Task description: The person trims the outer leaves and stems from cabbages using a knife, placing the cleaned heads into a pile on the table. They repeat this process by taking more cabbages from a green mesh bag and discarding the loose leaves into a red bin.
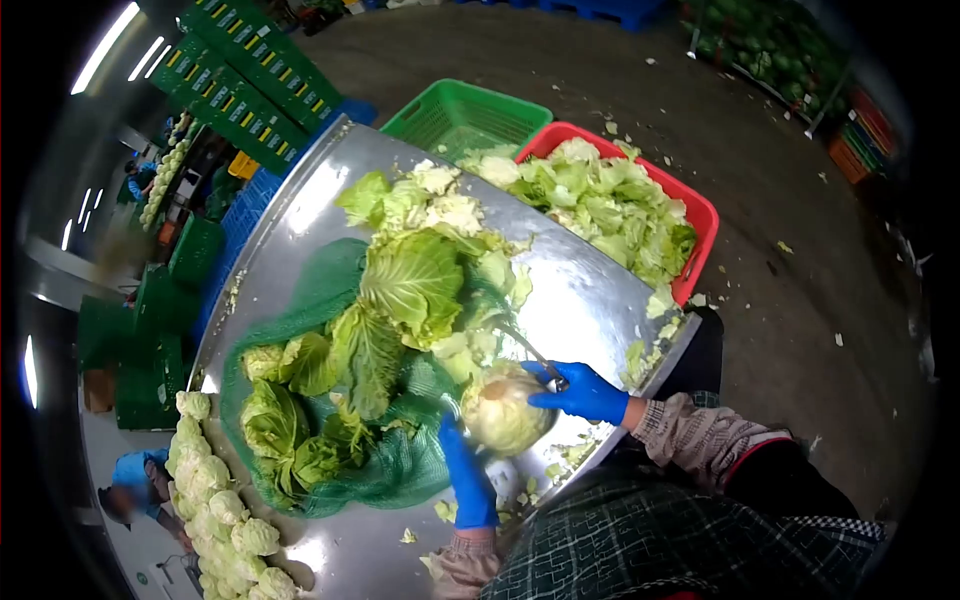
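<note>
A trimmed pale cabbage [508, 412] with a brownish patch on top is between my two blue-gloved hands, over the steel table. My right hand [590, 393] is closed round the handle of a knife [530, 345], its fingers against the cabbage's right side. The narrow blade points away to the upper left. My left hand [466, 475] is at the cabbage's lower left side, fingers stretched out along it. Just left of it, a green mesh sack [410, 470] lies spread with several untrimmed cabbages [273, 420] and large loose leaves [412, 283] on it.
Beyond the steel table [335, 205] stand a red crate [705, 225] full of leaves and a green crate [410, 125]. Trimmed cabbages [228, 508] line the table's left edge. A person [140, 480] is at the far left. Stacked green crates [250, 90] rise behind.
</note>
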Demonstrator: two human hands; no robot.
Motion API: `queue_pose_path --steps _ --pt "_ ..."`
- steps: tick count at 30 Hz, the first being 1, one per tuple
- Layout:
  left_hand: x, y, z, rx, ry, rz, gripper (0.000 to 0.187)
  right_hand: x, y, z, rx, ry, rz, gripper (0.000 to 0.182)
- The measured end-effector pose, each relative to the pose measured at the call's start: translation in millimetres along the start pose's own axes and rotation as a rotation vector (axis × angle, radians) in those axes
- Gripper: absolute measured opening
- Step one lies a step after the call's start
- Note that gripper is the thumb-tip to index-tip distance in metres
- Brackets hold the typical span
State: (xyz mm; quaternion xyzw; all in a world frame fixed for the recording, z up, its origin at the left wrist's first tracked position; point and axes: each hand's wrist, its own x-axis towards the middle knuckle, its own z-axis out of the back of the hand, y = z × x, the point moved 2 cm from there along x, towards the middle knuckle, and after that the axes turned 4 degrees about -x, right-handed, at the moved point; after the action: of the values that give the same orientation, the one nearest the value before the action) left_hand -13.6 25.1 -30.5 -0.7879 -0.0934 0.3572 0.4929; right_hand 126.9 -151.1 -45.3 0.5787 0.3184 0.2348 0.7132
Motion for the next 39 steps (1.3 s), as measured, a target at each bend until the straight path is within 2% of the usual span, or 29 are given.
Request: queue_pose_path --steps 1,3,4,6,7,10,11,15,18,23,24,25,28,30,31,34,35,36,38,39 --pt "0.0 -1.7 -13.9 0.241 0.064 -0.142 0.079 -1.7 -4.9 1.5 -0.008 0.01 -0.058 0.057" --pt "2.4 -18.4 -33.0 0.724 0.081 -0.339 0.099 -2.7 -18.9 -0.4 -0.102 -0.104 0.051 0.043" --pt "2.8 -25.1 -41.0 0.966 0.093 -0.436 0.109 -4.6 -17.0 2.9 -0.326 -0.157 0.082 0.045" --pt "9.1 -29.8 -55.9 1.135 0.099 -0.46 0.111 -10.9 -6.5 15.3 -0.782 -0.271 0.144 0.051" --pt "12.9 -29.9 -63.4 1.214 0.106 -0.476 0.112 -18.4 4.8 21.4 -0.909 -0.299 0.282 0.048" --pt "15.7 -13.3 -90.7 1.106 0.193 -0.644 0.114 -31.5 23.9 38.1 -1.006 -0.115 0.238 0.044" --pt "15.6 -11.8 -96.5 1.189 0.202 -0.662 0.116 -36.7 29.1 45.5 -0.978 -0.121 0.263 0.042" --pt "29.3 -11.4 -96.0 1.133 0.167 -0.554 0.121 -50.7 17.7 53.0 -1.21 -0.134 0.391 0.038" --pt "31.7 -8.2 -100.0 1.251 0.171 -0.645 0.121 -47.0 20.4 51.3 -1.252 -0.166 0.356 0.026" --pt "37.9 -9.4 -112.8 1.303 0.177 -0.654 0.119 -32.1 -6.1 58.9 -1.222 -0.085 0.222 0.012" --pt "37.9 -8.6 -116.1 1.317 0.178 -0.664 0.118 -29.0 -11.0 62.0 -1.212 -0.078 0.211 0.011" --pt "38.4 -6.7 -118.0 1.333 0.168 -0.67 0.118 -25.4 -18.0 64.6 -1.126 -0.021 0.148 0.017" --pt "31.9 0.0 -122.6 1.367 0.177 -0.733 0.116 1.0 -59.9 62.9 -1.002 0.118 -0.159 0.025" --pt "25.3 8.4 -113.3 1.369 0.17 -0.844 0.116 14.5 -87.6 56.1 -1.016 0.096 -0.032 0.028" --pt "21.8 10.2 -103.6 1.288 0.127 -0.824 0.114 16.7 -78.1 54.4 -0.924 -0.014 0.003 0.031" --pt "14.5 19.1 -78.1 1.052 0.016 -0.804 0.113 28.1 -51.4 52.9 -0.645 0.098 -0.076 0.032" --pt "13.0 21.3 -73.6 0.841 -0.004 -0.723 0.11 30.1 -48.6 50.5 -0.565 -0.039 0.03 0.031" --pt "12.0 18.8 -69.8 0.762 0.038 -0.731 0.107 33.9 -51.7 46.2 -0.292 -0.134 0.052 0.029" --pt "7.6 11.2 -57.1 0.606 0.126 -0.723 0.101 27.3 -1.5 49.4 -0.386 -0.081 0.048 0.035" --pt "6.5 2.6 -54.8 0.641 0.129 -0.665 0.092 25.6 -1.3 46.9 -0.445 -0.059 0.032 0.035"
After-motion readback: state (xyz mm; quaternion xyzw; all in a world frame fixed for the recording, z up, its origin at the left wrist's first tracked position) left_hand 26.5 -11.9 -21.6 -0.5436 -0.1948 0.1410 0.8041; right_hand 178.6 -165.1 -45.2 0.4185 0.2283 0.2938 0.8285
